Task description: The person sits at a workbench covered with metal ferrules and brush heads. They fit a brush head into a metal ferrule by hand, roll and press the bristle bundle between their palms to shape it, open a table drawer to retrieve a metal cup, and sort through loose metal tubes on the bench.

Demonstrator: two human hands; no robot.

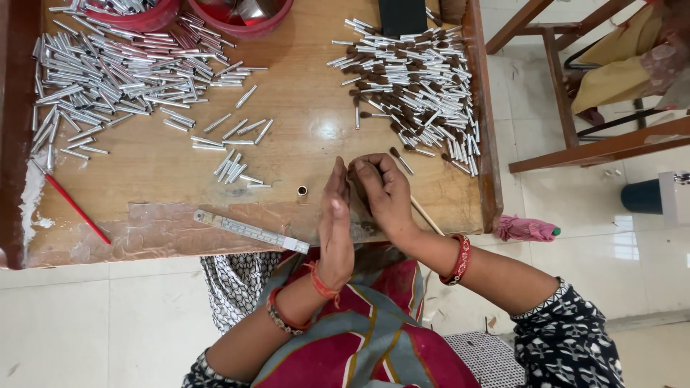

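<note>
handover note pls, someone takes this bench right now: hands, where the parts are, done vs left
Left hand: upright on edge, palm toward the right hand, fingers straight; nothing seen in it.
Right hand: fingers curled against the left hand's fingertips; any held part is hidden.
Plain silver tubes: loose pile at the table's far left, strays toward centre.
Brown-tipped tubes: pile at far right; these look finished.
Small brass ring stands just left of the hands; metal ruler at the near edge; thin wooden stick under the right wrist.
Left: the big plain pile.
</note>
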